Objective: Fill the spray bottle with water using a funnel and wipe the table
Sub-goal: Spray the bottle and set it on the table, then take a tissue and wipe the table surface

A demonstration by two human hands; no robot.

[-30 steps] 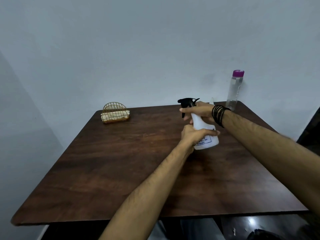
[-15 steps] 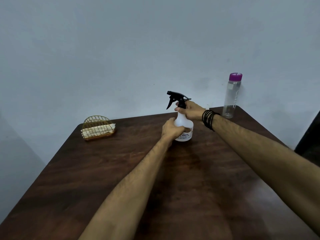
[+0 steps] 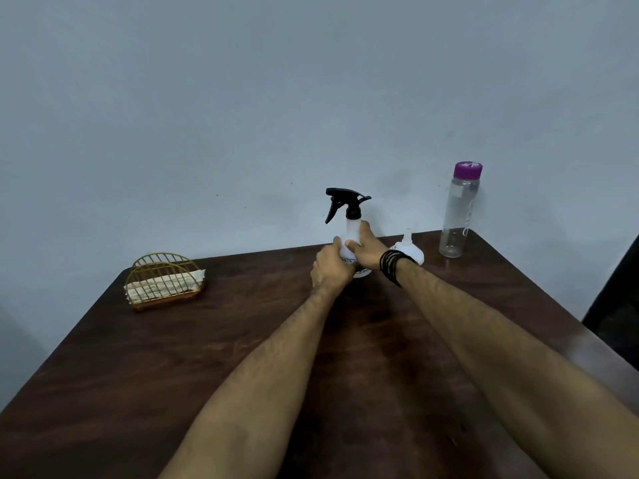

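A white spray bottle (image 3: 352, 227) with a black trigger head stands upright at the far middle of the dark wooden table (image 3: 221, 340). My left hand (image 3: 330, 267) grips its lower body from the left. My right hand (image 3: 366, 247), black bands on the wrist, holds the bottle's body from the right, below the neck. A white funnel (image 3: 409, 248) sits upside down, spout up, just right of the bottle and partly behind my right wrist. A clear water bottle (image 3: 458, 212) with a purple cap stands at the far right corner.
A gold wire holder (image 3: 162, 283) with folded white cloths or napkins stands at the far left of the table. The wall runs right behind the table's far edge. A dark object (image 3: 619, 305) borders the right side.
The spray bottle went from tilted in the air to upright on the far table. My right hand slid from the trigger head down to the body. The funnel came into sight.
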